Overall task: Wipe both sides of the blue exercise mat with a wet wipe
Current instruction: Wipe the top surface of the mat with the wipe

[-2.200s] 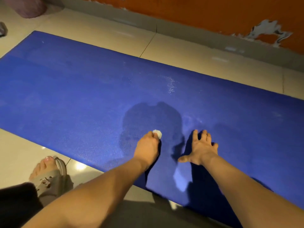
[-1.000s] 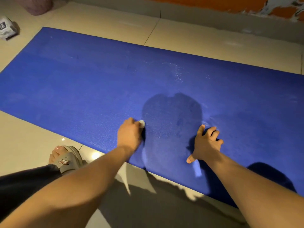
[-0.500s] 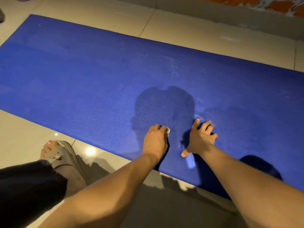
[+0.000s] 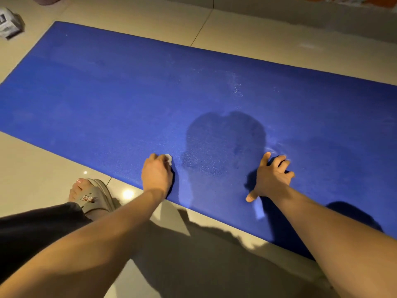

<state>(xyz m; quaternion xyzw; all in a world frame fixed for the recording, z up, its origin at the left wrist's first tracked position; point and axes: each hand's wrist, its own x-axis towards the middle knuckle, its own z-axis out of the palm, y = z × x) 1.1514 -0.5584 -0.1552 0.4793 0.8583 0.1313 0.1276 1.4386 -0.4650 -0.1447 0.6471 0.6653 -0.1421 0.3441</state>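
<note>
Left hand (image 4: 156, 175) is down, grip clamped on a small white wet wipe (image 4: 168, 158), balled up and peeking past the fingertips, pressed onto the blue textured exercise mat (image 4: 107, 93). The mat lies flat on the beige tiled floor (image 4: 257, 35), its long axis running crosswise to both forearms. One short end lies well off to the grip's left and the other runs out of frame to its right. The grip sits just inside the mat's near long edge. To its right, the right hand (image 4: 270, 179) is planted on the mat, fingers spread apart, holding nothing. Between the hands there's a dark patch (image 4: 223, 143): damp or shadow, can't tell. Back and left of the grip, a grey sandal (image 4: 96, 196) rests on the floor.
</note>
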